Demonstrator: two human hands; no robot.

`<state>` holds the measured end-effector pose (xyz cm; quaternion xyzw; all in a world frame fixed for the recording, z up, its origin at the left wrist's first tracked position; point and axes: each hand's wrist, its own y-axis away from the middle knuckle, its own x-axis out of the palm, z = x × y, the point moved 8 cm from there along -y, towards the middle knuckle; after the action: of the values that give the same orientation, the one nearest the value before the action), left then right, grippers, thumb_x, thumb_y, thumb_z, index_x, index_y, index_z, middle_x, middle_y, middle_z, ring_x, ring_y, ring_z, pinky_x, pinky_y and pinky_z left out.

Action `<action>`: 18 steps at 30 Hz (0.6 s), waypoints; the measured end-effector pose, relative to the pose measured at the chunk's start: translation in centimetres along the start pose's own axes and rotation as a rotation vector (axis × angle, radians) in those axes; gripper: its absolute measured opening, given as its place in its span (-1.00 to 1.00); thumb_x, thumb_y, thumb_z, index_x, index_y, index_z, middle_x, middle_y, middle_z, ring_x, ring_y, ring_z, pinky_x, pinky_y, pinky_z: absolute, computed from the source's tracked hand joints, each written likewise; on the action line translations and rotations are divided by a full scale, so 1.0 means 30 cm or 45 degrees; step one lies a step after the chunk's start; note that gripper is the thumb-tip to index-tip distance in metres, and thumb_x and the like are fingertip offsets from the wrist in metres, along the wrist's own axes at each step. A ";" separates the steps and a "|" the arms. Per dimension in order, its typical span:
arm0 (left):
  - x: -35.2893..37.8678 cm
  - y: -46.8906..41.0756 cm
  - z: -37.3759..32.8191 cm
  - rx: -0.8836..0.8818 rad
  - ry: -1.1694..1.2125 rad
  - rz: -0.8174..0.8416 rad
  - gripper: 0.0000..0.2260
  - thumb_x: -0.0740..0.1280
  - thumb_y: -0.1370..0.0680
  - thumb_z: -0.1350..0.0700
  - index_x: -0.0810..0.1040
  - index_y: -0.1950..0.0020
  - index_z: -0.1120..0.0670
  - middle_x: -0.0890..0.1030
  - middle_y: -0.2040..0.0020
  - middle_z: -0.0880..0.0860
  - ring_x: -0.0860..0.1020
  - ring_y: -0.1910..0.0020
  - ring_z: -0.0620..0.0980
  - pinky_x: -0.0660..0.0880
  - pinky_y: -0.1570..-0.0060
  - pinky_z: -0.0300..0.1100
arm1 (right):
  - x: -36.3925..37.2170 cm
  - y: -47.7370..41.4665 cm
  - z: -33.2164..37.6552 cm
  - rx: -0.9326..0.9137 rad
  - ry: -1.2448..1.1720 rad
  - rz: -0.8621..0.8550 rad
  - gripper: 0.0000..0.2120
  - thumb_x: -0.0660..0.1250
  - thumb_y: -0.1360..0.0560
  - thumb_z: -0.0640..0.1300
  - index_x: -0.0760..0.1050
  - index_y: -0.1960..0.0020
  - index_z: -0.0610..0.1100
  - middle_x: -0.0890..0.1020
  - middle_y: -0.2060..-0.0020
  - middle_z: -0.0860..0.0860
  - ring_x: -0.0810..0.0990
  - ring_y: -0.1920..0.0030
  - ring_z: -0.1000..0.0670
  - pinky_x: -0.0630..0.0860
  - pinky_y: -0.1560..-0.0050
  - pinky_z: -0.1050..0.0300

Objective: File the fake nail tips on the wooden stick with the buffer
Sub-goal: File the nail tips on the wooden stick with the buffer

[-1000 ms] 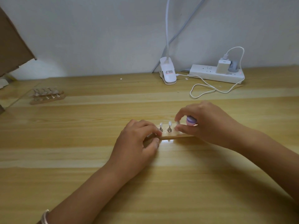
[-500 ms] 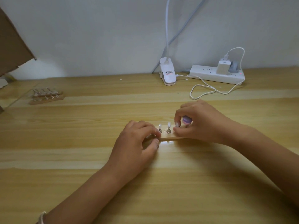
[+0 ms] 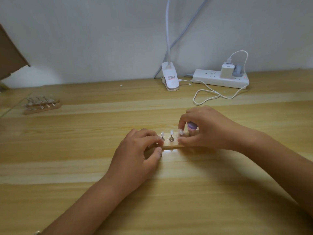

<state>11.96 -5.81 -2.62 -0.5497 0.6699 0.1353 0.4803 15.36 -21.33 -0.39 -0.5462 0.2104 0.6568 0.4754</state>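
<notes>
A wooden stick (image 3: 172, 147) lies flat on the table in the middle, with clear fake nail tips (image 3: 171, 133) standing on small metal holders. My left hand (image 3: 137, 155) pinches the stick's left end between thumb and fingers. My right hand (image 3: 206, 129) covers the stick's right end and grips a small purple and pink buffer (image 3: 191, 126), which rests against a nail tip (image 3: 180, 132) there. The tips under my right hand are hidden.
A second wooden stick with nail tips (image 3: 41, 104) lies at the far left. A white clip lamp (image 3: 169, 78) and a white power strip (image 3: 220, 78) with a looped cable (image 3: 208, 97) sit along the back wall. Brown cardboard (image 3: 10, 56) leans at the left.
My right hand with the buffer has shifted slightly left and back right over the same nail tip. My left hand has stayed on the stick's left end.
</notes>
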 end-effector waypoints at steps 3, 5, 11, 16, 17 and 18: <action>0.000 0.006 -0.001 0.019 -0.006 0.012 -0.89 0.41 -0.50 0.15 0.66 0.01 -0.01 0.58 -0.05 -0.20 0.40 0.00 -0.16 0.30 -0.03 -0.42 | -0.039 0.020 -0.052 0.116 -0.029 0.036 -0.77 0.51 -0.37 0.13 0.58 0.10 0.03 0.41 0.34 0.18 0.43 0.24 0.27 0.30 0.23 0.38; 0.000 0.008 0.001 0.018 -0.016 0.010 -0.89 0.41 -0.50 0.16 0.66 0.01 -0.01 0.57 -0.05 -0.22 0.39 -0.01 -0.17 0.30 -0.04 -0.41 | -0.061 0.032 -0.073 0.153 -0.106 0.038 -0.79 0.50 -0.34 0.15 0.62 0.16 0.04 0.43 0.35 0.13 0.45 0.25 0.22 0.30 0.29 0.29; 0.000 0.006 -0.001 -0.009 -0.009 0.032 -0.79 0.27 -0.46 0.01 0.66 0.00 -0.03 0.56 -0.05 -0.24 0.40 -0.02 -0.17 0.35 -0.05 -0.32 | -0.053 0.040 -0.050 0.099 -0.165 0.104 -0.88 0.52 -0.40 0.04 0.66 0.07 0.10 0.44 0.35 0.09 0.42 0.31 0.11 0.28 0.32 0.26; -0.005 0.007 -0.006 0.000 -0.001 0.030 -0.87 0.37 -0.52 0.10 0.66 -0.02 -0.02 0.56 -0.06 -0.23 0.39 -0.04 -0.15 0.34 -0.07 -0.29 | -0.065 0.042 -0.048 0.061 -0.045 0.149 -0.88 0.53 -0.42 0.03 0.68 0.06 0.08 0.50 0.36 0.06 0.45 0.27 0.07 0.31 0.30 0.23; -0.005 0.008 -0.007 0.000 -0.002 0.027 -0.88 0.39 -0.52 0.12 0.66 -0.02 -0.01 0.56 -0.07 -0.23 0.39 -0.04 -0.15 0.34 -0.07 -0.29 | -0.066 0.043 -0.049 0.061 -0.019 0.147 -0.86 0.52 -0.41 0.06 0.69 0.06 0.06 0.49 0.37 0.07 0.46 0.28 0.06 0.33 0.28 0.22; -0.005 0.009 -0.006 -0.001 -0.003 0.026 -0.88 0.39 -0.51 0.13 0.65 -0.03 -0.01 0.56 -0.07 -0.22 0.38 -0.04 -0.15 0.34 -0.06 -0.29 | -0.066 0.044 -0.049 0.061 0.002 0.149 -0.84 0.52 -0.41 0.07 0.69 0.06 0.05 0.49 0.38 0.07 0.46 0.29 0.06 0.37 0.25 0.18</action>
<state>11.63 -5.77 -2.51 -0.5429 0.6750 0.1413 0.4793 14.89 -23.89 0.65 -0.5218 0.2580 0.6778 0.4491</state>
